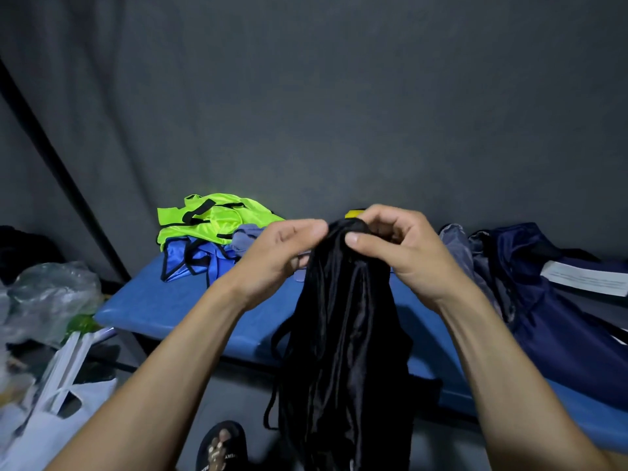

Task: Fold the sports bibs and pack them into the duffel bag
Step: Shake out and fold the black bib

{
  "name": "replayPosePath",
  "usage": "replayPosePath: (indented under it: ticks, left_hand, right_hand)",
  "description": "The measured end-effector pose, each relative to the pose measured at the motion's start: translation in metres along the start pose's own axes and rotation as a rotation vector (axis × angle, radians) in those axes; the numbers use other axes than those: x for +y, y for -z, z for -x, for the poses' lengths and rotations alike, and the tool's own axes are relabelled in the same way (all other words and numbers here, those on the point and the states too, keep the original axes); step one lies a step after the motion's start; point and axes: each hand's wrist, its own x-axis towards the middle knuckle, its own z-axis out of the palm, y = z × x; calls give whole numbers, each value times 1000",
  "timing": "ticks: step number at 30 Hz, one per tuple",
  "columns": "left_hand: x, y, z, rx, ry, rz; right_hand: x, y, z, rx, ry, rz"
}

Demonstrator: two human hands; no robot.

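Observation:
A black bib (343, 334) hangs bunched in front of me, its lower end dropping past the edge of the blue padded bench (153, 307). My left hand (272, 256) and my right hand (397, 246) pinch its top edge close together. On the far left of the bench lies a pile with a neon green bib (214, 215), a blue bib (190, 260) and a greyish one (246, 239). The navy duffel bag (550, 300) lies at the right end of the bench, with a white paper (584, 277) on it.
Clear and white plastic bags (51, 334) sit on the floor at the left. A black sandal (222, 447) shows on the floor below the bib. A grey curtain wall (306, 96) stands right behind the bench. A small yellow object (353, 213) peeks out behind my hands.

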Motion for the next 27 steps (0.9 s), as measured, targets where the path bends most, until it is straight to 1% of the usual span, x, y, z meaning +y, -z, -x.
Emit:
replayPosePath:
  ticks: [2, 4, 5, 7, 9, 11, 14, 18, 19, 21, 23, 25, 27]
  left_hand:
    - [0, -3, 2, -13, -59, -76]
    - [2, -7, 3, -15, -69, -118]
    - [2, -7, 3, -1, -78, -130]
    - [3, -6, 2, 10, -89, -147]
    - [5, -3, 3, -15, -77, -157]
    - [8, 2, 5, -60, -49, -141]
    - [11, 8, 9, -117, -31, -114]
    - [15, 10, 11, -199, 2, -141]
    - [16, 10, 12, -213, 4, -162]
    - [17, 9, 13, -222, 5, -188]
    - [20, 10, 13, -197, 12, -200]
    - [21, 12, 14, -162, 13, -195]
    - [21, 12, 14, -132, 7, -241]
  right_hand:
    - [7, 1, 0, 31, -29, 38]
    - [10, 2, 0, 66, -67, 42]
    - [10, 3, 0, 53, -82, 57]
    - [8, 6, 2, -42, -109, 88]
    - [5, 9, 6, -124, -137, 87]
    - [2, 11, 9, -139, -151, 64]
    - [3, 13, 11, -136, -122, 72]
    - [8, 8, 14, -294, -152, 78]
    - [9, 7, 15, -307, -160, 90]
    - [8, 5, 15, -270, -161, 107]
    - [7, 7, 16, -227, -140, 95]
    - [4, 9, 17, -224, -121, 99]
    - [3, 8, 17, -235, -111, 131]
